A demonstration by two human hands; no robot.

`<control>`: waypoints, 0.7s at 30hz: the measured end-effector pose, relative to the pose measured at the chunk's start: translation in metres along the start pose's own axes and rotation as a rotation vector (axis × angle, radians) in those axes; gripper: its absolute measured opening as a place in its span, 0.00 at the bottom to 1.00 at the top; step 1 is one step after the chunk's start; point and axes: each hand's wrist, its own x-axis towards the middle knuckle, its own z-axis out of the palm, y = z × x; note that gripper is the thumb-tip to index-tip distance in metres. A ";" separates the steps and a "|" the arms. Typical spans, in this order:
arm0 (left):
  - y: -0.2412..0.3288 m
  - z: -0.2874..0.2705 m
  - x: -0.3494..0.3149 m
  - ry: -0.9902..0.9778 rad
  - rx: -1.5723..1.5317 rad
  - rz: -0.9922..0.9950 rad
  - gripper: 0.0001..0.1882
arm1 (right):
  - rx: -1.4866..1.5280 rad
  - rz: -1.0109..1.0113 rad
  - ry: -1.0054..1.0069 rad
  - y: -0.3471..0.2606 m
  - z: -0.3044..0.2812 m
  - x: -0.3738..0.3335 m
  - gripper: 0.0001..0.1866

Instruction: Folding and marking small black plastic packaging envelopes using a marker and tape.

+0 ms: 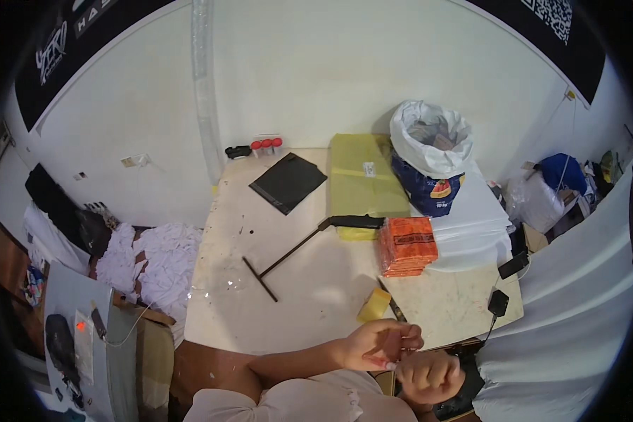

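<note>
My left hand is at the table's near edge, palm showing, with the fingers half curled and apart from the thumb. Nothing shows in its palm. Close beside it on the right, my right hand has its fingers curled in; whatever they may hold is hidden. Just beyond my left hand lie a yellow tape roll and a slim dark tool, partly covered by the hand. Farther off is a T-shaped metal tool with a black handle. Its handle end reaches a stack of orange packets in clear wrap.
A blue sack with a white liner stands at the back right, beside yellow plastic sheets and white sheets. A black flat bag lies back left. A phone and black adapter sit at the right edge.
</note>
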 end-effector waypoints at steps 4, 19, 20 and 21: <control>0.002 0.018 -0.002 -0.064 -0.035 -0.005 0.12 | -0.150 0.009 -0.400 -0.007 -0.003 0.024 0.23; 0.043 0.066 -0.046 0.140 0.440 0.203 0.16 | 0.030 -0.118 -0.895 0.042 0.027 0.112 0.18; 0.045 0.065 -0.049 0.146 0.431 0.223 0.16 | 0.028 -0.117 -0.854 0.046 0.027 0.110 0.18; 0.047 0.062 -0.052 0.142 0.444 0.236 0.16 | 0.046 -0.105 -0.855 0.052 0.028 0.110 0.18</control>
